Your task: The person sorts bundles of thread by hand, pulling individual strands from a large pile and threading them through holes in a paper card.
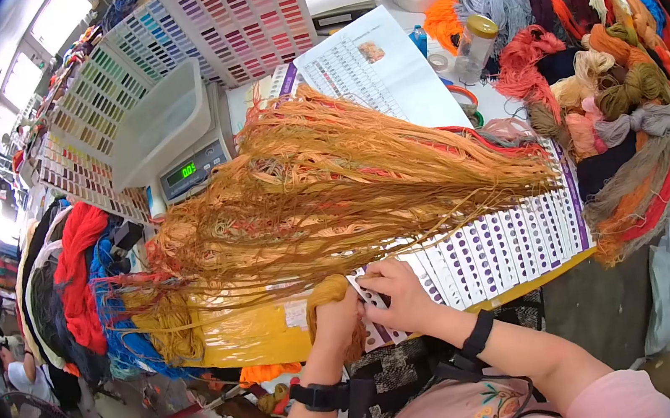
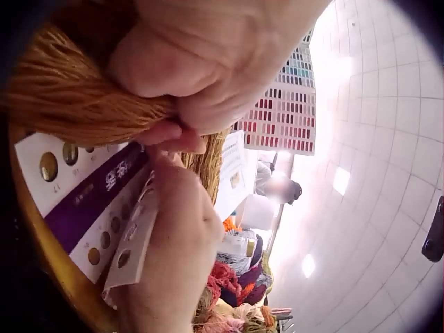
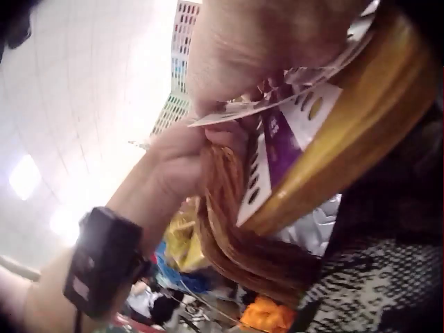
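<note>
A golden-brown skein of yarn point(image 2: 76, 90) loops over my left hand point(image 1: 338, 318), whose curled fingers grip it at the table's front edge. In the right wrist view the skein point(image 3: 225, 208) hangs down from that hand. Beside it, my right hand point(image 1: 404, 295) pinches a white sample strip point(image 2: 132, 243) with round colour swatches. The fingertips of both hands meet close together beside the yarn. Under them lie more swatch strips point(image 1: 486, 261) with purple bands. Just beyond the hands spreads a large heap of orange and brown threads point(image 1: 332, 184).
A scale point(image 1: 193, 170) with a lit display carries a clear plastic tub point(image 1: 159, 126). Behind it stands a folding colour chart point(image 1: 242, 18). A printed sheet point(image 1: 367, 69) and a jar point(image 1: 476, 48) lie farther back. Skeins point(image 1: 615, 87) pile up at the right; others point(image 1: 83, 276) hang left.
</note>
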The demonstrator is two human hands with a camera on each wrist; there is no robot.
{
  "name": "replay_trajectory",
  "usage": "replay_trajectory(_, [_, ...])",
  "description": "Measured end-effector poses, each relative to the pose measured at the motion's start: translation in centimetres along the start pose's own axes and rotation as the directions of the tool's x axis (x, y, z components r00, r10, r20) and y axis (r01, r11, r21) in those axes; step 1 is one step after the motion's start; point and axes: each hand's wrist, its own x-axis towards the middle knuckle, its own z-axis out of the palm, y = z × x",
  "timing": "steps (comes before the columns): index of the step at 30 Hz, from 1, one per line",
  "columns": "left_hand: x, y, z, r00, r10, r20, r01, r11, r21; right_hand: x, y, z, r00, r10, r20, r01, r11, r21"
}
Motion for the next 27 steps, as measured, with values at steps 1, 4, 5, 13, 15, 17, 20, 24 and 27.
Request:
replay_trajectory(1, [0.2, -0.6, -0.1, 0.998, 0.056, -0.014, -0.055, 0.997, 0.063, 0.0, -0.1, 0.1, 1.0, 0.014, -0.028, -0.013, 1.0, 0.001])
replay_trajectory(4, [-2.4, 2.1, -1.5, 0.991, -0.11, 0.082, 0.134, 0.899, -0.416, 0.0, -0.2, 0.0, 0.997, 0.031, -0.073, -0.032, 0.999, -0.012])
replay_trajectory(5, [-3.3, 3.3, -2.3, 0.964, -0.198, 0.177, 0.265, 0.735, -0.624, -0.2, 0.1, 0.1, 0.997, 0.03, -0.066, -0.032, 0.999, -0.025])
replay_trajectory(13, [-1.7, 2.1, -0.5, 0.971, 0.001, 0.238, -0.029, 0.993, 0.115, -0.3, 1.3, 0.5, 0.996, 0.025, -0.091, -0.014, 0.993, 0.116])
replay_trajectory(15, [-2.3, 3.5, -2.9, 0.994, -0.064, 0.085, 0.039, 0.961, 0.274, -0.3, 0.4, 0.4, 0.998, 0.012, -0.06, -0.015, 0.998, -0.056])
replay_trajectory(17, [-4.6, 7.6, -8.6, 0.999, -0.05, 0.001, 0.049, 0.967, 0.25, 0.1, -0.3, 0.2, 0.999, 0.047, -0.012, -0.048, 0.989, -0.142])
replay_trajectory(20, [-6.2, 9.8, -23.7, 0.913, 0.213, -0.347, -0.315, 0.911, -0.268, -0.1, -0.5, 0.7, 0.997, 0.077, 0.013, -0.074, 0.981, -0.179])
replay_trajectory(24, [-9.5, 7.0, -31.8, 0.823, 0.131, -0.553, -0.403, 0.821, -0.405, 0.0, -0.6, 0.7, 0.999, 0.052, 0.007, -0.049, 0.977, -0.21])
replay_trajectory(27, [-12.8, 5.9, -15.6, 0.992, 0.111, -0.06, -0.125, 0.913, -0.389, -0.4, -0.4, 0.9, 0.999, 0.029, 0.016, -0.026, 0.981, -0.191])
